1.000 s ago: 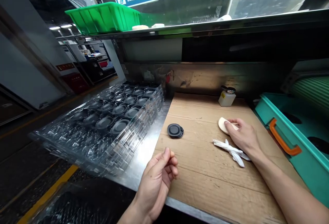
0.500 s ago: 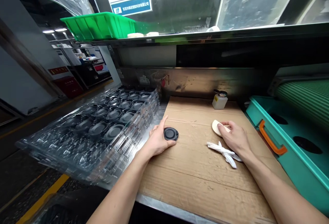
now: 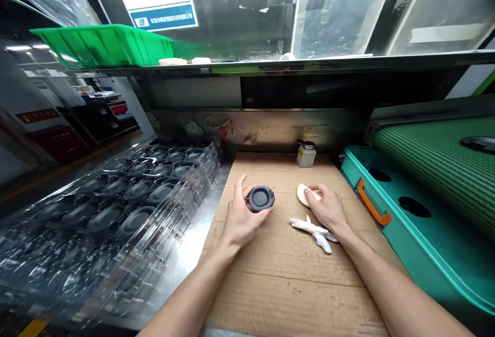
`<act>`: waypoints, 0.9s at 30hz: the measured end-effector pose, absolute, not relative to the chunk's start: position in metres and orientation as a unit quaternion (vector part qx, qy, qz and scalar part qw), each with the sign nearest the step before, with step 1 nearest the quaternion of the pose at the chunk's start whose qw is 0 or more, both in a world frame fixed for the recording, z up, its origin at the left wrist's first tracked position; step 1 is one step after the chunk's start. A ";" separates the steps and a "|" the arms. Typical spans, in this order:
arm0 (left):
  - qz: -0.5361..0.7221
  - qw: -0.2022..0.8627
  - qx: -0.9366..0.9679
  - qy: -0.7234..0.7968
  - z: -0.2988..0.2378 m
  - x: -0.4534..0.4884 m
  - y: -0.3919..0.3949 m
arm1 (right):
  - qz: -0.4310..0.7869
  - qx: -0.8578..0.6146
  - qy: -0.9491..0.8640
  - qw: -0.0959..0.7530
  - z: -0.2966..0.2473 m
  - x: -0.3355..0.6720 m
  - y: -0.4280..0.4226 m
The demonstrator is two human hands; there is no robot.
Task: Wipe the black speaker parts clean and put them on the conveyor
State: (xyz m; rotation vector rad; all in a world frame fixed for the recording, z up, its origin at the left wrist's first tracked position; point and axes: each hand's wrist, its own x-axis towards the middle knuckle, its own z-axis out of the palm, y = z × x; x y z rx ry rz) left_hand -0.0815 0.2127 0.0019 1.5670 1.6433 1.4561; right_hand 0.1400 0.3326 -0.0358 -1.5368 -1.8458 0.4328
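Between the thumb and fingers of my left hand (image 3: 244,217) is a round dark grey plastic lid (image 3: 261,198), raised a little and tilted toward me. My right hand (image 3: 327,207) pinches a flat cream-coloured round pad (image 3: 303,194) by its edge, above the cardboard sheet (image 3: 266,270). A crumpled white cloth strip (image 3: 315,232) lies on the cardboard just below my right hand. Farther back stands a small white bottle (image 3: 306,155) with a metal top.
Stacked clear trays (image 3: 154,228) with several dark lids fill the left side. A teal bin (image 3: 429,259) with an orange handle (image 3: 373,204) stands at the right, beside a green conveyor belt (image 3: 436,146). A green basket (image 3: 104,45) sits on the shelf above.
The view has turned to the right. My left hand has lifted the lid off the cardboard and tilted it. My right hand still has the pad.
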 end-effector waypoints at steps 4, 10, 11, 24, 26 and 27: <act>0.526 0.249 0.563 0.587 -0.008 -0.076 0.216 | 0.165 -0.591 -0.710 0.346 -0.037 0.140 0.333; 0.513 0.244 0.579 0.585 -0.010 -0.076 0.210 | 0.167 -0.595 -0.707 0.345 -0.038 0.139 0.334; 0.510 0.242 0.581 0.586 -0.010 -0.077 0.209 | 0.168 -0.596 -0.706 0.343 -0.037 0.138 0.334; 0.512 0.241 0.596 0.570 -0.009 -0.076 0.204 | 0.164 -0.607 -0.699 0.340 -0.036 0.137 0.331; 0.517 0.240 0.599 0.563 -0.010 -0.075 0.205 | 0.163 -0.607 -0.699 0.342 -0.036 0.137 0.332; 0.518 0.241 0.600 0.560 -0.010 -0.075 0.205 | 0.162 -0.607 -0.699 0.342 -0.036 0.137 0.332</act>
